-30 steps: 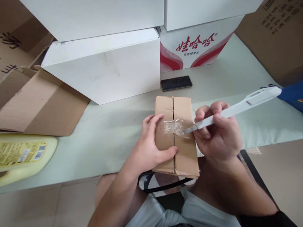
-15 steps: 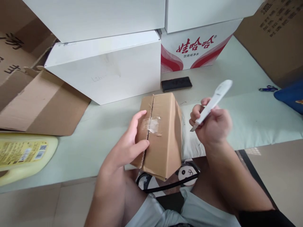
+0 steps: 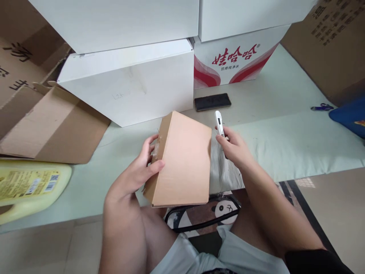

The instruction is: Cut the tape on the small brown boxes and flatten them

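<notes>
A small brown cardboard box (image 3: pixel 185 163) is tilted at the front edge of the table, its plain side facing up toward me. My left hand (image 3: pixel 146 165) grips its left side, thumb on the upper edge and fingers on the taped face, which is now mostly turned away. In my right hand (image 3: pixel 235 146), just right of the box, is a white utility knife (image 3: pixel 219 123), its handle end pointing up and away. Its blade is hidden from view. A clear plastic sheet (image 3: pixel 224 167) lies under that hand, next to the box.
Behind the box lies a black phone (image 3: pixel 212 102) before stacked white cartons (image 3: pixel 137 91). An open brown carton (image 3: pixel 62 121) and a yellow jug (image 3: pixel 34 186) stand at left. At right are a blue object (image 3: pixel 349 116) and a small dark-blue item (image 3: pixel 322 107).
The box has been rolled to the left, so its taped seam turned away and a plain side came up. My right hand swung left and lower, closer to the box, with the utility knife.
</notes>
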Demonstrator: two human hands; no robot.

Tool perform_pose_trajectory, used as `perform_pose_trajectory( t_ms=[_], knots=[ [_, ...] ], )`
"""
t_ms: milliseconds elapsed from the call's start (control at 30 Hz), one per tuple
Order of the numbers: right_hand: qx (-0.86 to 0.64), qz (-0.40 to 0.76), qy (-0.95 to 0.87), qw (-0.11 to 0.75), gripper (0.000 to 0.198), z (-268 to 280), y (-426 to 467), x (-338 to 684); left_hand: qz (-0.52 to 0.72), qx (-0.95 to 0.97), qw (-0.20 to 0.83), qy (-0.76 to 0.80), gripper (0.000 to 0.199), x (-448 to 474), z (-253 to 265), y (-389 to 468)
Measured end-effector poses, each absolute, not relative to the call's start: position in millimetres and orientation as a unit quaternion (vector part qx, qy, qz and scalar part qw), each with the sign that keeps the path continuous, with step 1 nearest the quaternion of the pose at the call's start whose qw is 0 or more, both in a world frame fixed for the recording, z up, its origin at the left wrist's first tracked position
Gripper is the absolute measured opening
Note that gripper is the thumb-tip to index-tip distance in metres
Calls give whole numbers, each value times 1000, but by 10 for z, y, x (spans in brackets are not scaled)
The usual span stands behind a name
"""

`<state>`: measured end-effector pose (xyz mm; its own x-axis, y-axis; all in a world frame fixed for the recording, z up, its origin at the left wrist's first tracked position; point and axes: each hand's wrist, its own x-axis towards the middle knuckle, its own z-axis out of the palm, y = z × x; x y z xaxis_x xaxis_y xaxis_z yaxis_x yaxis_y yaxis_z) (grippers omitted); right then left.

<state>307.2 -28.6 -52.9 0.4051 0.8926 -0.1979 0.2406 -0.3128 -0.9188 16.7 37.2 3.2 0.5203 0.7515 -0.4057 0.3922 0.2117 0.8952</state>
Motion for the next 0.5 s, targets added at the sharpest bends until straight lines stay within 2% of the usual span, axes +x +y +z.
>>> perform_pose_trajectory(
  t_ms=[100, 200, 300, 433, 500],
  knots=[
    [-720, 364, -391, 442, 29, -559, -265, 3072, 143, 605, 628, 468, 107, 167, 29, 379],
    [-691, 404, -338, 495, 34, -584, -249, 3053, 145, 629, 619, 448, 108, 188, 31, 379],
    [-638, 416, -286, 581, 30, -556, -237, 3030, 140, 655, 607, 428, 107, 236, 34, 365],
    [-544, 342, -240, 728, 28, -365, -263, 3020, 129, 676, 597, 412, 107, 323, 39, 311],
    [-505, 314, -237, 768, 27, -216, -316, 3011, 113, 691, 591, 402, 104, 368, 47, 273]
  ],
)
